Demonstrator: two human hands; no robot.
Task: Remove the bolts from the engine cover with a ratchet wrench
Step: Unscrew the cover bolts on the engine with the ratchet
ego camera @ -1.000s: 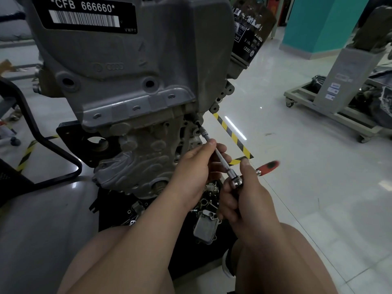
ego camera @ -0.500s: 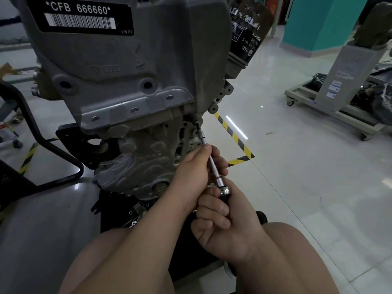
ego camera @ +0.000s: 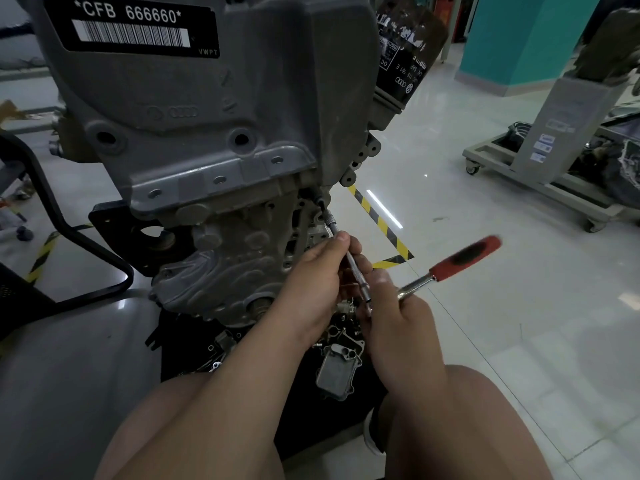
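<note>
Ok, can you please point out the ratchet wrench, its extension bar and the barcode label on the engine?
ratchet wrench [ego camera: 465,259]: head view, on the red grip of its handle.
extension bar [ego camera: 358,277]: head view, on its knurled middle stretch.
barcode label [ego camera: 131,33]: head view, on the white barcode stripes.

left grip [ego camera: 311,271] bare | right grip [ego camera: 405,317] bare | forearms [ego camera: 242,375] bare | knees [ego camera: 485,410] bare | shoe [ego camera: 373,439] dark, white-edged

The engine cover [ego camera: 207,98] is matt grey cast metal, faintly grainy. The ratchet wrench [ego camera: 450,266] has a polished bright metal shank and a red-and-black grip that looks rubbery. Its extension bar [ego camera: 355,268] is shiny, knurled metal. The floor [ego camera: 485,341] is glossy pale tile.
</note>
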